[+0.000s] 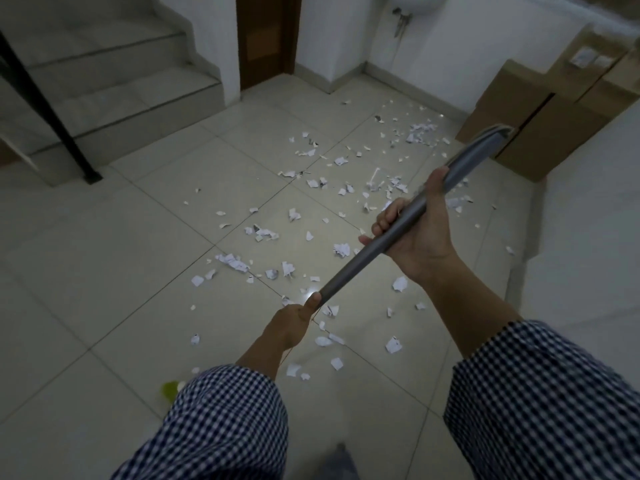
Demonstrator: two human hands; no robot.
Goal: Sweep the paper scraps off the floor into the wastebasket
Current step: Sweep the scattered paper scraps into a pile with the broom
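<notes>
- Paper scraps (pixel 311 209) lie scattered across the floor (pixel 104 271) tiles, thickest ahead-right nr the cardboard boxes (pixel 519 140).
- Your left hand (pixel 294 322) & right hand (pixel 415 237) both clench the broom handle (pixel 349 268), fingers (pixel 382 221) wrapped.
- Lower broom head (pixel 488 136) past far scraps, pull short strokes into one pile.

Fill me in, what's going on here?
A person in checked sleeves grips a grey broom handle with both hands: the left hand at the near end, the right hand farther along. The broom head points toward the cardboard boxes. Paper scraps lie scattered over the tiled floor, not gathered. No wastebasket is in view.
</notes>
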